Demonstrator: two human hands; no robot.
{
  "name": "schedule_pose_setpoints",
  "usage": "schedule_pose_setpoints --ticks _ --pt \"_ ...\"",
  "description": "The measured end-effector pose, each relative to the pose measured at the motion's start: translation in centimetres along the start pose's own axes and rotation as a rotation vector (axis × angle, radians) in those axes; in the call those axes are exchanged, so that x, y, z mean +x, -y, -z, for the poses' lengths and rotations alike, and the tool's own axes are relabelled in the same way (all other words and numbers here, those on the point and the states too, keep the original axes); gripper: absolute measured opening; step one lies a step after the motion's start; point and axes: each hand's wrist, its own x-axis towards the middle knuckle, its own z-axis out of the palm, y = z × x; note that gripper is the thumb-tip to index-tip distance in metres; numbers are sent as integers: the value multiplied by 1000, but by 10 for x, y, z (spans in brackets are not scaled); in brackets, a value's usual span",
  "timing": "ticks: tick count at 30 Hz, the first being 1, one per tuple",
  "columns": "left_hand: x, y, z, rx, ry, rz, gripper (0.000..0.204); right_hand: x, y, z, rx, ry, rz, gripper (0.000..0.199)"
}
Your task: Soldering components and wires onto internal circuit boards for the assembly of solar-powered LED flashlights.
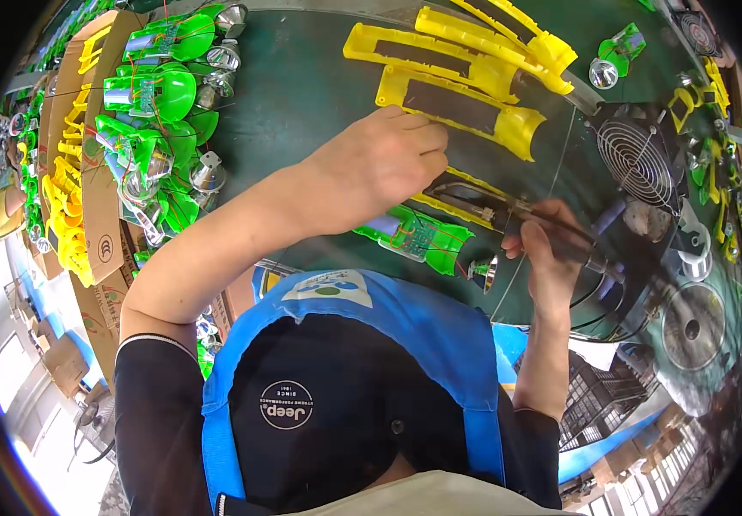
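Right hand [551, 249], right of centre: fingers curled shut around a dark soldering iron [526, 215], its metal tip pointing left toward frame centre. Left hand [380, 163], just above centre: fingers bent downward, fingertips pressing on a yellow plastic strip [457, 199] on the dark green worktable [302, 95]; whether anything is pinched between them cannot be told.

Directly below both hands, at centre: a green plastic housing [414, 236] with a small circuit board and thin red wires, with a shiny silver reflector cone [483, 271] just beside its right end.

Top centre: long yellow plastic shells [466, 77] stacked side by side. Upper left: a heap of green assemblies [160, 95] with wires and silver reflectors, next to a cardboard box [100, 206] holding yellow parts. Right side: a small black fan with wire grille [637, 159]. Lower centre: blue apron [440, 335] over dark shirt.
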Motion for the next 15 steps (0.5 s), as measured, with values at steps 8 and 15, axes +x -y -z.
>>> schedule_pose_setpoints --ticks 8,15 --pt "0 -1 1 -7 19 9 17 -2 -1 7 54 22 -8 12" --pt "-1 1 -2 29 54 7 17 -13 -12 12 201 -124 154 29"
